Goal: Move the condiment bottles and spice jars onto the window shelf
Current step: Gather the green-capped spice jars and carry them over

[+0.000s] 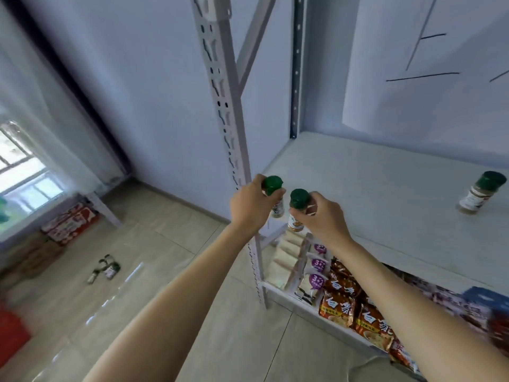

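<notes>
So both hands grip spice jars, left hand [252, 206] on one jar [275, 198], right hand [323, 216] on another [297, 209], both upright, green caps up, pale labels.

A white metal rack [371, 188] stands at 3 o'clock. One spice jar with a green lid [480, 193] stands on its top board, far over at 3 o'clock. On the board below [292, 296], at 5 o'clock, lie orange noodle packs [337, 301] and white snack packs [316, 268]. The tiled floor [165, 285] fills 7 o'clock. Small bottles [106, 267] lie on it at 8 o'clock, and a red and white box [70, 223] sits at 9 o'clock.
</notes>
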